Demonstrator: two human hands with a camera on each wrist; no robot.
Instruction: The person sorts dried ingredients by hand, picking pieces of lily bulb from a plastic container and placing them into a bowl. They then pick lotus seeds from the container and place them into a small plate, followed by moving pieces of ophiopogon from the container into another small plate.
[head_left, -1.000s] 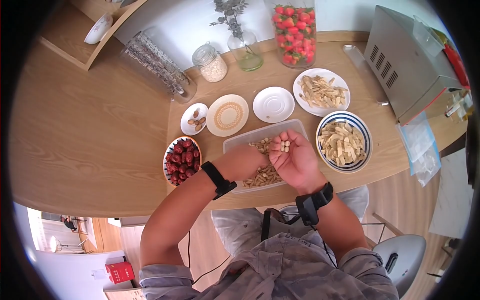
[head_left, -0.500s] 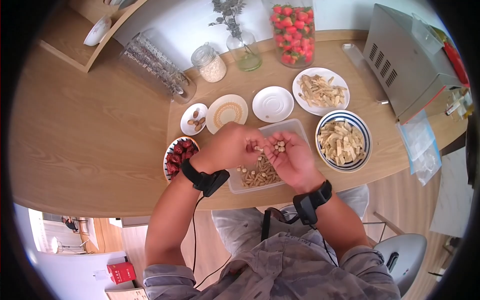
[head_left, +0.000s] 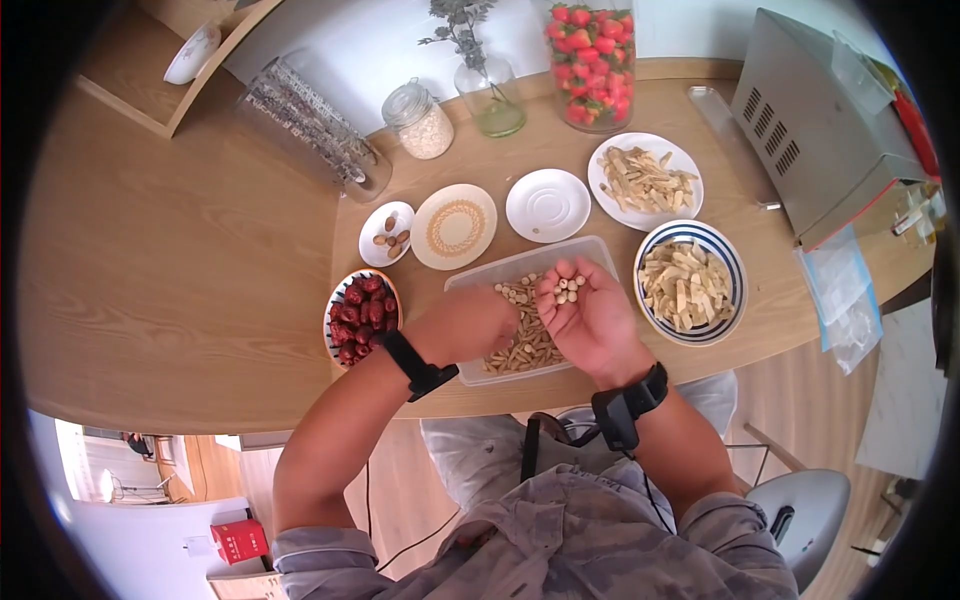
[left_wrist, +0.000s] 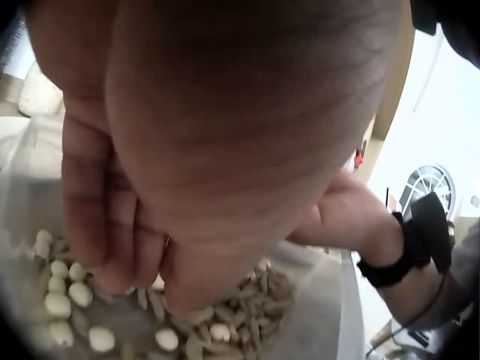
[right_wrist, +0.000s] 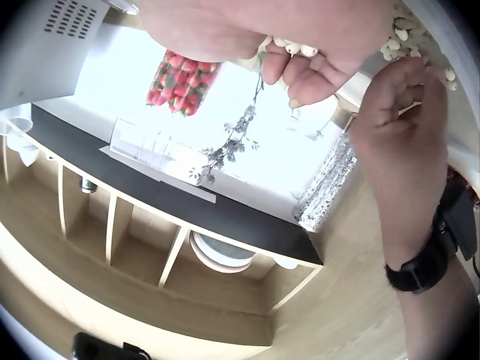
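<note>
Over the translucent container [head_left: 590, 252] of mixed pieces, my left hand [head_left: 472, 325] points down, blurred. In the left wrist view its thumb and fingertips [left_wrist: 124, 274] come together at a pale bit, just above round white pieces [left_wrist: 101, 339] and slim brownish ones [left_wrist: 255, 304]. My right hand [head_left: 597, 325] lies palm up over the container's right side, fingers curled up around several round white pieces [head_left: 568, 286]. The right wrist view shows these white pieces [right_wrist: 292, 49] behind its curled fingers, with my left hand [right_wrist: 405, 135] close by and apart from it.
Red dates [head_left: 362, 318] in a bowl and a small plate of nuts [head_left: 391, 238] lie left. Behind are a patterned plate [head_left: 455, 227] and a white saucer [head_left: 547, 206]. Pale strips fill a white plate [head_left: 647, 180] and a blue-rimmed bowl [head_left: 690, 283] right.
My left hand moved to my right palm, then back down over the container. My right hand stays nearly in place; more white pieces show in it than one second ago.
</note>
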